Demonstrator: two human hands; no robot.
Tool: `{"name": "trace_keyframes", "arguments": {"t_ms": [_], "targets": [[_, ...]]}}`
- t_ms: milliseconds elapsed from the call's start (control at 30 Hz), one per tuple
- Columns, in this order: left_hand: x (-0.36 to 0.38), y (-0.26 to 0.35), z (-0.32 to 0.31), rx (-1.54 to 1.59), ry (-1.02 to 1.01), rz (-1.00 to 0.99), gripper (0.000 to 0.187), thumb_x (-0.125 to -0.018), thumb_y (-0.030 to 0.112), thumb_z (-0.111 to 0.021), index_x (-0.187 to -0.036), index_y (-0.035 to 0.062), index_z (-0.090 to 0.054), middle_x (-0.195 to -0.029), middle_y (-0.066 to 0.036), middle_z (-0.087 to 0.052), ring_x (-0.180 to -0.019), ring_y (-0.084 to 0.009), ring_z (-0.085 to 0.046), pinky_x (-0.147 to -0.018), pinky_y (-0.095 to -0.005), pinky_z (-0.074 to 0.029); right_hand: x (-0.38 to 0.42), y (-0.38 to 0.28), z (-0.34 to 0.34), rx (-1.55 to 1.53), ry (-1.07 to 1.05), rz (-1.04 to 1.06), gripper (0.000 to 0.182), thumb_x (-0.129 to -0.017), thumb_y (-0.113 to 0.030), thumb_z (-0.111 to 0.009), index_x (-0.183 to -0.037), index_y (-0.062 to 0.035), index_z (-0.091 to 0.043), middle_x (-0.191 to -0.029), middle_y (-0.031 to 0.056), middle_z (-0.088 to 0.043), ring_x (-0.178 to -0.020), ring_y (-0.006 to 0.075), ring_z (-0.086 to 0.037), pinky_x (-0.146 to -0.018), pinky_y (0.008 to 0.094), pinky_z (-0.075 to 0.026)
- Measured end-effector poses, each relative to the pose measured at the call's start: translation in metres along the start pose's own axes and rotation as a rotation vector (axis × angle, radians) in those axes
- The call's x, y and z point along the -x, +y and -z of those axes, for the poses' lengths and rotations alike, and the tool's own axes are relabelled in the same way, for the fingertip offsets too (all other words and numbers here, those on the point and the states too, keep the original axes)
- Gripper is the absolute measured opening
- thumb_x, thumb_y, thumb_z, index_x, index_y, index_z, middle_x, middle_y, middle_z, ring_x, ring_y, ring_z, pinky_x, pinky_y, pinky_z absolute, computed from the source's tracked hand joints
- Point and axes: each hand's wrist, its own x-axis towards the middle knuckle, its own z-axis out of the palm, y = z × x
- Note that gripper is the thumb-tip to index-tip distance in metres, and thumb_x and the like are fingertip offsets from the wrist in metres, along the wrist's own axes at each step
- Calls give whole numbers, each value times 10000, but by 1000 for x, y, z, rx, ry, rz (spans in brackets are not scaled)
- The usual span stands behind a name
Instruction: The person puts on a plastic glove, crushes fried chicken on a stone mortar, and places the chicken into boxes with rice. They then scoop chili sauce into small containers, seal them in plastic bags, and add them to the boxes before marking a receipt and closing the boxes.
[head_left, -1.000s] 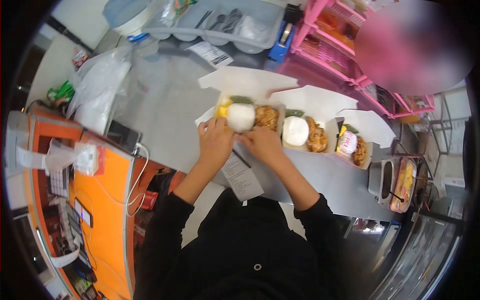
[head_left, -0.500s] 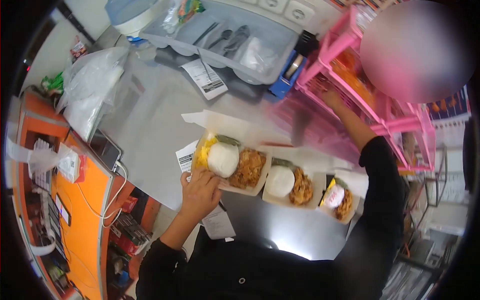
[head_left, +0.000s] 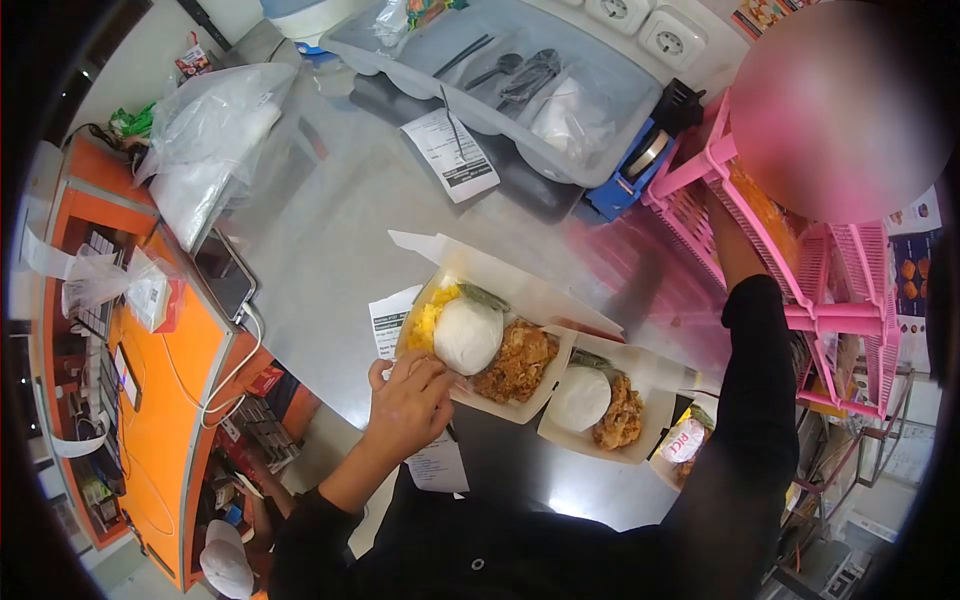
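Observation:
My left hand (head_left: 411, 398) rests with bent fingers at the near left edge of an open meal box (head_left: 480, 345), which holds white rice, fried chicken and something yellow. Beside it stands a second open box (head_left: 652, 425) with rice and chicken. A smaller box (head_left: 668, 462) with a rice packet sits partly behind my right sleeve. My right arm reaches into the pink rack (head_left: 690, 215); my right hand is hidden inside, only the wrist (head_left: 733, 240) shows. A receipt (head_left: 390, 315) lies partly under the first box.
A grey divided tray (head_left: 500, 80) holds black utensils and plastic bags. A blue tape dispenser (head_left: 630, 170) stands beside it. Another receipt (head_left: 452, 155) lies near the tray. Plastic bags (head_left: 215, 130), a phone (head_left: 222, 275) and an orange counter (head_left: 160, 400) are left. A person in a cap (head_left: 226, 560) is lower left.
My right hand has gone deeper into the pink rack, out of sight. My left hand stays by the first box. The view has shifted, and a person's cap has come into view at lower left.

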Motion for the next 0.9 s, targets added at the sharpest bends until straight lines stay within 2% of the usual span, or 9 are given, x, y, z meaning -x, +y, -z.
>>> {"name": "trace_keyframes", "arguments": {"t_ms": [167, 233, 300, 433, 500, 567, 667, 800, 900], "targets": [[-2, 4, 12, 78, 33, -25, 227, -711, 106, -638, -936, 129, -635, -986, -9, -593, -1042, -190, -539, -864, -421, -296, 51, 14, 22, -635, -43, -4, 230, -890, -127, -527, -1111, -69, -556, -992, 70, -596, -896, 194, -598, -768, 333, -512], [-5, 8, 29, 163, 68, -67, 232, -728, 81, -627, -957, 115, -634, -991, -30, -597, -1009, -220, -558, -841, -413, -338, 102, 9, 50, -942, -142, -121, 227, -891, -120, -536, -1113, -71, -553, -982, 52, -595, -884, 178, -598, -756, 322, -518], [-8, 8, 40, 452, 67, -93, 249, -758, 58, -622, -1003, 99, -635, -1002, -44, -601, -977, -217, -579, -816, -376, -393, 191, -60, 122, -1001, -233, -419, 218, -883, -70, -549, -1101, -73, -553, -983, 31, -604, -808, 138, -606, -695, 292, -524], [-16, 24, 60, 1103, -57, -39, 282, -840, 56, -614, -1122, 59, -602, -1047, -72, -608, -944, -188, -605, -814, -285, -467, 299, -121, 204, -976, -317, -128, 209, -885, -71, -567, -1093, -84, -553, -948, 6, -626, -759, 88, -604, -647, 254, -518], [-28, 53, 80, 1390, -90, 18, 265, -916, 110, -541, -1155, -4, -543, -1064, -110, -608, -988, -177, -594, -835, -296, -489, 359, -158, 220, -1000, -339, -29, 216, -885, -76, -583, -1097, -79, -538, -938, 13, -636, -759, 83, -612, -646, 239, -516], [-36, 71, 85, 1632, -89, 8, 319, -925, 130, -537, -1214, -2, -505, -1090, -107, -607, -971, -180, -601, -831, -293, -501, 411, -190, 223, -1056, -385, 11, 250, -886, -74, -593, -1122, -74, -513, -939, 31, -640, -736, 99, -621, -633, 222, -509], [-25, 76, 107, 1880, -384, 125, 285, -891, 59, -597, -1164, -5, -546, -1073, -91, -602, -897, -140, -609, -802, -284, -513, 466, -209, 213, -1159, -463, 113, 214, -897, -46, -580, -1092, -57, -493, -924, 46, -645, -765, 78, -621, -651, 239, -520], [-5, 64, 119, 1759, -357, 27, 263, -865, 40, -627, -1119, 0, -569, -1019, -91, -617, -859, -133, -616, -756, -268, -528, 507, -241, 207, -1336, -424, 110, 254, -892, -29, -584, -1126, -38, -486, -947, 78, -663, -781, 98, -635, -640, 249, -529], [3, 58, 133, 1766, -270, -2, 254, -855, 36, -641, -1098, -1, -579, -975, -82, -624, -847, -132, -616, -737, -259, -532, 520, -249, 203, -1314, -365, 166, 325, -884, -29, -594, -1192, -24, -489, -988, 99, -669, -801, 115, -642, -659, 253, -535]]}}
